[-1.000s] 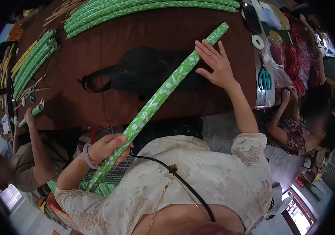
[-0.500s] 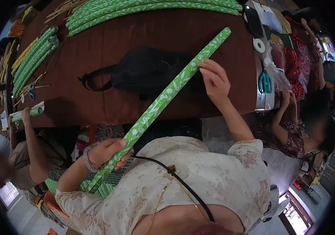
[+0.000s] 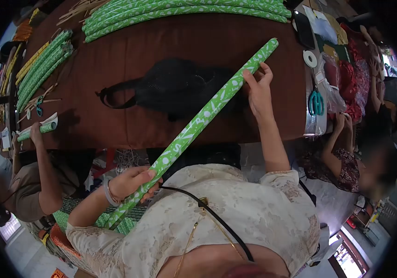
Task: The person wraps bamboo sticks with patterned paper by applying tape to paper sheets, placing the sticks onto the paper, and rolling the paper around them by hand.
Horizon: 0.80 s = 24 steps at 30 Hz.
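A long green patterned paper tube (image 3: 205,115) lies diagonally across my front, its far end up and to the right. My left hand (image 3: 131,184) is wrapped round its lower part, near my body. Farther up, my right hand (image 3: 259,85) has its thumb on the near side and its fingers behind the tube, close to the far end. The tube's lower end reaches down past my left wrist. Beyond the tube, a black bag (image 3: 175,85) rests on the brown cloth-covered table (image 3: 96,60).
Stacked green tubes (image 3: 184,13) lie at the back; more green rolls (image 3: 45,69) are at the left. Scissors (image 3: 316,103), a tape roll (image 3: 309,58) and a phone (image 3: 304,30) sit at the right. A co-worker at the left holds a tube (image 3: 45,128); another person sits at the right.
My right hand has shifted up along the tube, its thumb now on the near side. The tube's pattern has turned, and its far end is slightly lower and farther right.
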Each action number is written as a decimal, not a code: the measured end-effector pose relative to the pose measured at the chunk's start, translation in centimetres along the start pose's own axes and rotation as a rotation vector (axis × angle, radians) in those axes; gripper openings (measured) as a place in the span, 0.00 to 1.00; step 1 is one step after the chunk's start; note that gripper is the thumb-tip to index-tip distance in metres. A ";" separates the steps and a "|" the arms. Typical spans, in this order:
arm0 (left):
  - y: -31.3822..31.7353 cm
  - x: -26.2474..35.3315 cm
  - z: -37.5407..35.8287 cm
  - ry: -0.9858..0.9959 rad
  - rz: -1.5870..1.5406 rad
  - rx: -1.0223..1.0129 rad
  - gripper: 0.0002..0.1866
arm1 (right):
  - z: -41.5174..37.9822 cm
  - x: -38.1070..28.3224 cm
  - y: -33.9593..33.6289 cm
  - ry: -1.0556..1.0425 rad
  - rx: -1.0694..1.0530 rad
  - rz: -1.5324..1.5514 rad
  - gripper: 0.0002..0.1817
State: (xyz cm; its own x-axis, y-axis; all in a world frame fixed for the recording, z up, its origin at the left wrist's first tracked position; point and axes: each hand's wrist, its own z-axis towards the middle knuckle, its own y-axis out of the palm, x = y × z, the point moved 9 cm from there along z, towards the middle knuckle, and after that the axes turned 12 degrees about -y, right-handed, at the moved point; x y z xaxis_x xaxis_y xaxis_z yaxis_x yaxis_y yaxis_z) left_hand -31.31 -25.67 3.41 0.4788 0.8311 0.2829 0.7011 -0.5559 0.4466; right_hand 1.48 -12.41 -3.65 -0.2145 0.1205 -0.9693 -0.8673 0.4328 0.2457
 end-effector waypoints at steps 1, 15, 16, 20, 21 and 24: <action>0.0 0.1 0.1 0.020 0.047 0.018 0.19 | -0.2 0.0 0.0 0.001 0.002 0.046 0.35; -0.2 -0.3 0.8 -0.046 -0.114 -0.091 0.19 | -6.5 -8.1 10.8 -1.011 -0.995 -0.899 0.44; -0.1 -0.3 0.7 -0.071 -0.123 -0.080 0.20 | -6.9 -7.5 11.9 -1.032 -1.133 -0.944 0.45; 0.0 -0.1 0.2 -0.051 -0.047 0.008 0.21 | -8.7 -6.9 13.3 -1.248 -1.314 -0.921 0.37; 0.2 -0.4 0.2 -0.064 -0.088 -0.020 0.21 | -9.3 -7.0 13.5 -1.288 -1.354 -0.959 0.32; 0.2 -0.5 0.4 -0.029 -0.078 -0.041 0.21 | -10.7 -7.2 13.6 -1.395 -1.331 -0.845 0.28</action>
State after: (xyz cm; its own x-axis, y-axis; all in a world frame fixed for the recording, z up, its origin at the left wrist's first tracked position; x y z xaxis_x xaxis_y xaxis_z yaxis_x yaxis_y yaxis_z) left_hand -31.17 -26.25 3.00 0.4393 0.8705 0.2218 0.7145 -0.4882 0.5011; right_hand -13.64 -16.97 6.54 0.1590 0.9872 -0.0101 -0.4072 0.0562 -0.9116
